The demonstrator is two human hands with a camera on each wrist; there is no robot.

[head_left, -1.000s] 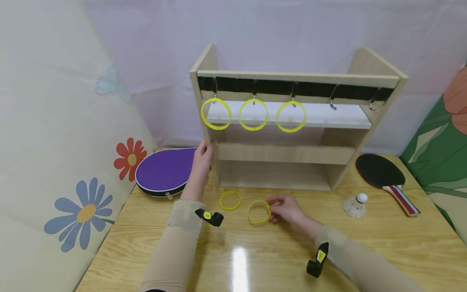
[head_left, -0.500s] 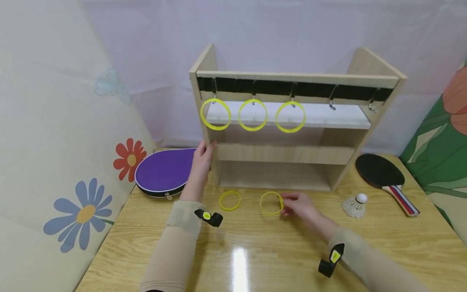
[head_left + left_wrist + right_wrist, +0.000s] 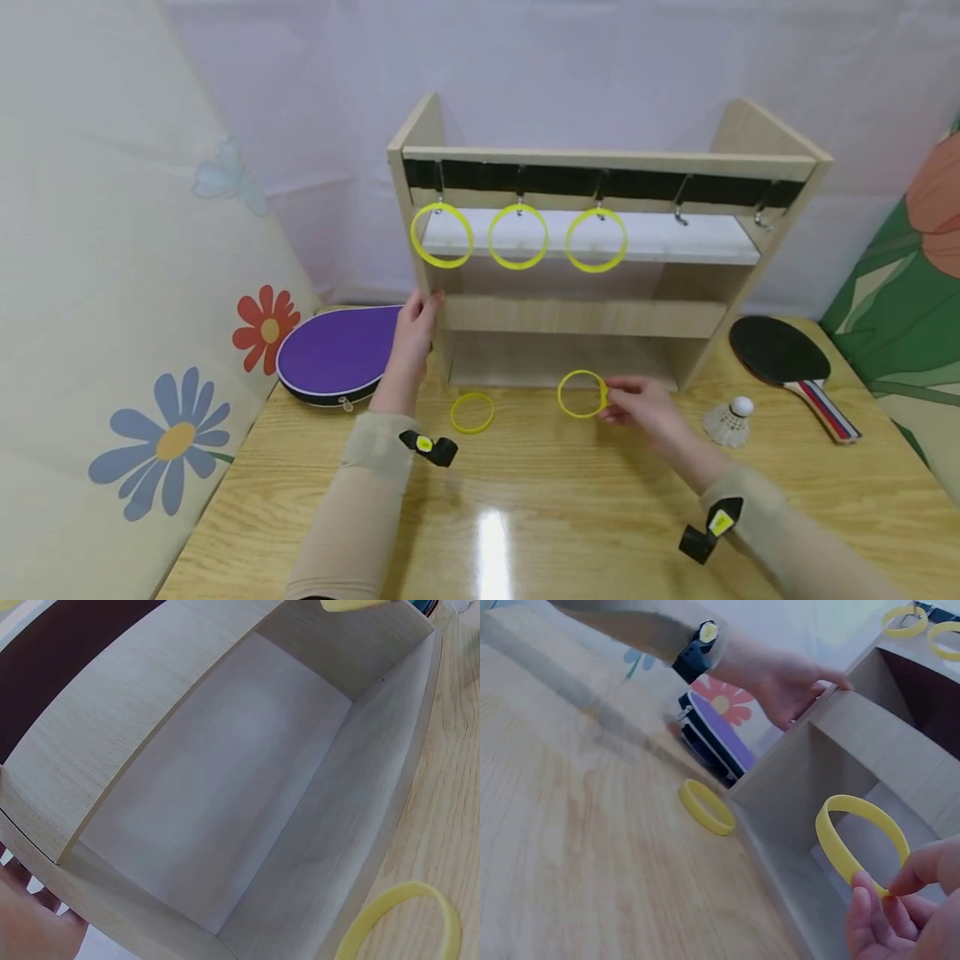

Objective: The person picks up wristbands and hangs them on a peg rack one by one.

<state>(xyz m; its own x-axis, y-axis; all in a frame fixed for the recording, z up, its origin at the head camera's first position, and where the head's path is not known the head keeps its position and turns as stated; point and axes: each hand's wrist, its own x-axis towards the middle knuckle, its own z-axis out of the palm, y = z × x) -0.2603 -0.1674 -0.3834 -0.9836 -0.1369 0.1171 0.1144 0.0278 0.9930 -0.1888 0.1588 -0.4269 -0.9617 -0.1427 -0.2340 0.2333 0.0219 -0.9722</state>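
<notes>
Thumb and fingers of my right hand [image 3: 647,408] pinch the right edge of a yellow wristband-like ring [image 3: 832,840], held up in front of the bottom compartment. My left hand [image 3: 411,337] grips the left side panel of a wooden shelf unit [image 3: 585,315], thumb on its front edge. Another yellow ring [image 3: 472,432] lies on the table before the shelf, between the hands. Three more yellow rings hang from hooks on the top rail: a left one [image 3: 444,265], a middle one [image 3: 517,267] and a right one [image 3: 596,269]. Two hooks to their right, including this hook [image 3: 680,217], bear nothing.
A purple paddle case [image 3: 337,350] lies left of the shelf, behind my left forearm. On the right are a shuttlecock [image 3: 729,421] and a black table tennis paddle [image 3: 780,350]. Patterned cloths flank the wooden table [image 3: 585,517].
My right hand has lifted the pinched ring off the table and carried it rightward and up, toward the shelf's front. The left hand keeps its place on the side panel.
</notes>
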